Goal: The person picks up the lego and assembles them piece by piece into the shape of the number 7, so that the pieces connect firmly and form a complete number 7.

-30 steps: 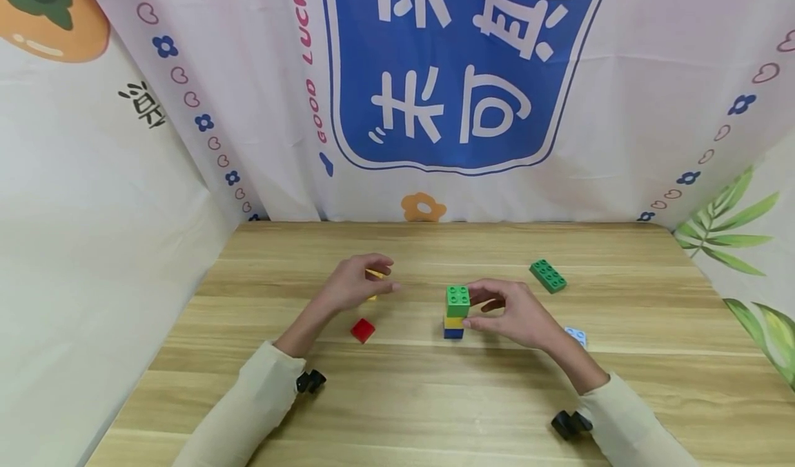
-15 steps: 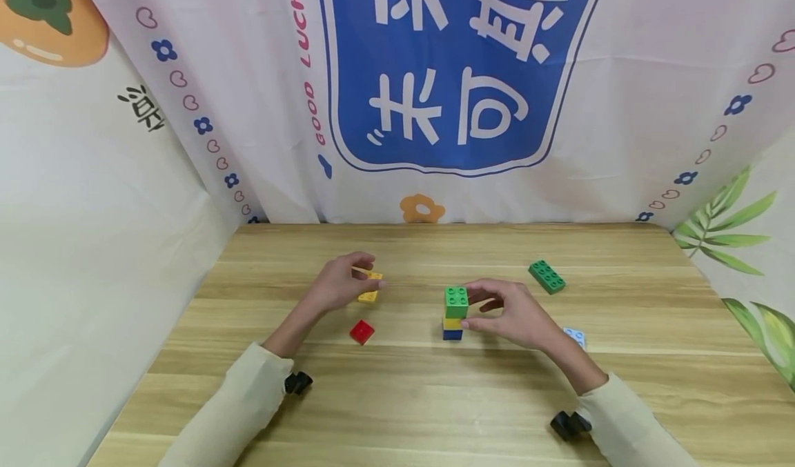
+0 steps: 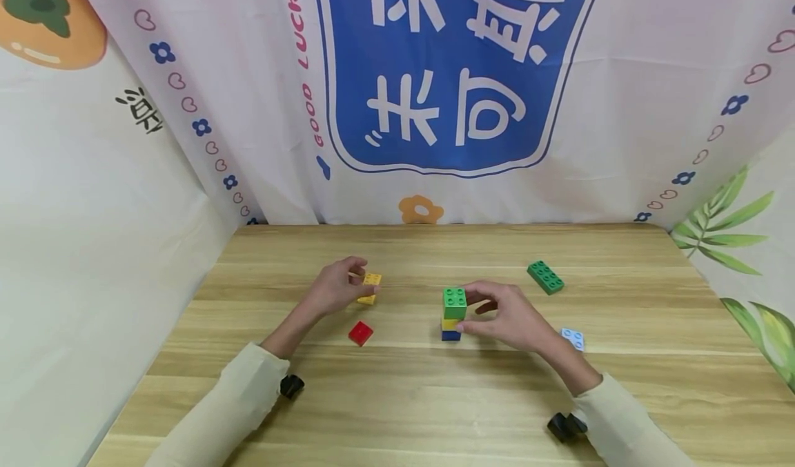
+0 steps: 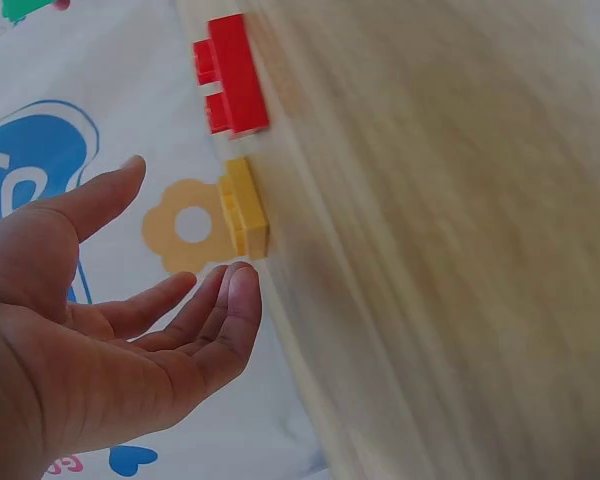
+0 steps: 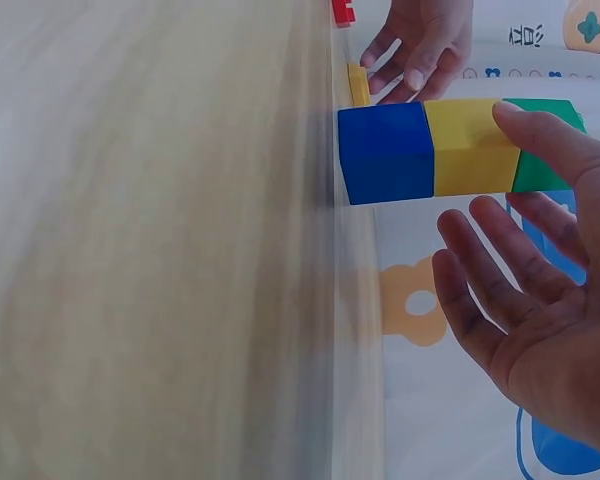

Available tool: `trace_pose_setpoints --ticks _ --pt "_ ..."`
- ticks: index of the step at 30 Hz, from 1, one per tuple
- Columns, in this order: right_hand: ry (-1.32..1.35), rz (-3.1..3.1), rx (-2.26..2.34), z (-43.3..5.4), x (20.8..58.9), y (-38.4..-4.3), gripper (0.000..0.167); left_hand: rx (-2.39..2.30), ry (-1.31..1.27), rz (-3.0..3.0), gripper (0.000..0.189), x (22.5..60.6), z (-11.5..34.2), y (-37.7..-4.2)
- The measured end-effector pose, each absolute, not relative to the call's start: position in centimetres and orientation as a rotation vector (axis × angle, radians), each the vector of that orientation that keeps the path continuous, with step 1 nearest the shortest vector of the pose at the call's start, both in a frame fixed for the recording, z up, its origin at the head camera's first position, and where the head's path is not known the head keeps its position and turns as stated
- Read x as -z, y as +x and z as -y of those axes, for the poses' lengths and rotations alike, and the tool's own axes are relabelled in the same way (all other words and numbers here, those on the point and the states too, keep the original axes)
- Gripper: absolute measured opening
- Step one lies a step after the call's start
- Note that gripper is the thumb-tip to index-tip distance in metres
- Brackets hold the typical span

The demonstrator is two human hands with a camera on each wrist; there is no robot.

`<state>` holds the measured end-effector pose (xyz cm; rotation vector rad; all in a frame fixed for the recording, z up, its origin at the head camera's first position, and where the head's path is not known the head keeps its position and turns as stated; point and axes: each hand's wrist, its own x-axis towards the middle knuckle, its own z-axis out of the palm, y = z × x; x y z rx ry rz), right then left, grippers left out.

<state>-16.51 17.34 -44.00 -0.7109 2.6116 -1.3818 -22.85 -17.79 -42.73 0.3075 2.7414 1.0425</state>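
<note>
A stack of toy building bricks (image 3: 454, 304) stands upright on the table, green on top, yellow in the middle, blue at the bottom. My right hand (image 3: 500, 313) pinches it from the right; in the right wrist view the thumb lies on the yellow brick (image 5: 465, 150) and the index finger goes behind. The other fingers are spread away from the stack. My left hand (image 3: 339, 287) hovers with loosely bent fingers at a yellow brick (image 3: 370, 289), and the left wrist view has a gap between that hand (image 4: 130, 310) and the brick. Closer to me lies a red brick (image 3: 360, 333).
A dark green brick (image 3: 545, 277) lies at the back right of the wooden table (image 3: 397, 405). Beside the right wrist is a light blue brick (image 3: 573, 338). A printed cloth (image 3: 279, 108) hangs along the table's far edge.
My left hand has moved left and a little back from over the yellow brick, so more of that brick shows. The right hand keeps its hold on the stack.
</note>
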Motion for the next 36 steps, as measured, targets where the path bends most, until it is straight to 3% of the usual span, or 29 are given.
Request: trace_pose_setpoints --ticks 21,29,36 --pt "-0.708 -2.592 1.376 -16.9 44.1 -16.5 0.052 -0.936 0.204 -2.777 0.071 44.1 17.2 -23.3" --pt "-0.698 -2.572 1.369 -16.7 44.0 -16.5 0.049 -0.855 0.245 -2.799 0.048 44.0 17.0 -23.3" --pt "-0.716 -2.581 1.371 -16.8 44.0 -16.5 0.041 -0.843 0.266 -2.78 0.043 44.0 17.0 -23.3"
